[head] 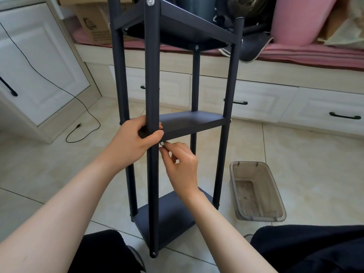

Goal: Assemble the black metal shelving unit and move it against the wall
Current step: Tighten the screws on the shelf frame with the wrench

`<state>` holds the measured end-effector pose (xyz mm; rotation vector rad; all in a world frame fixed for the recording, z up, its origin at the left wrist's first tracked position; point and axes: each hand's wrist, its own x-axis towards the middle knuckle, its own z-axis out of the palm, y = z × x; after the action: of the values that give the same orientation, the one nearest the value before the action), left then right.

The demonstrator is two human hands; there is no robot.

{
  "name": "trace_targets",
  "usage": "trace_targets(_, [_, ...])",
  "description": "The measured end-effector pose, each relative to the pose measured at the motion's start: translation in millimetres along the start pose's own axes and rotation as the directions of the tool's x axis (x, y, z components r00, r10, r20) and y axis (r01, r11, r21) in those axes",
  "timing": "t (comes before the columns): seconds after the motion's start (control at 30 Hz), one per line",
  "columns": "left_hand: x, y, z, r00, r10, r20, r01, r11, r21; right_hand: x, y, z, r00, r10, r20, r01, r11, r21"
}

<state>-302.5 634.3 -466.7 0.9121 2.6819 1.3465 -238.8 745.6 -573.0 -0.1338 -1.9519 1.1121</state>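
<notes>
Shelving unit [173, 123], upright, long axis vertical: near post [151, 95] is being gripped by left hand [134, 140]; small fastener [162, 143] is being pinched by right hand [181, 164], just right of post, below middle shelf [191, 121].

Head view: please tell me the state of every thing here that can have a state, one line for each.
Black metal shelving unit: upright on the tiled floor, three shelves fitted.
Left hand: grips the front post at the middle shelf.
Right hand: pinches a small metal part beside that post.
Grey plastic basket: upright on the floor, looks empty.
White drawers: closed.
Black cable: loose end on the floor, unplugged.
</notes>
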Motion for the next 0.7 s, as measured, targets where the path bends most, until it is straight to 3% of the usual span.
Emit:
trace_targets(0.43, [4.2, 0.9, 3.4, 1.0, 0.002, 0.006, -0.002, 1.0, -0.009, -1.1, 14.6, 23.5, 0.99, 0.047, -0.131, -0.033, 0.994, 0.107])
trace_targets(0.7, [6.8, 0.3, 3.8, 1.0, 0.012, 0.023, -0.012, 1.0, 0.023, -1.6, 16.8, 30.8, 0.99, 0.106, -0.097, -0.09, 0.983, 0.158])
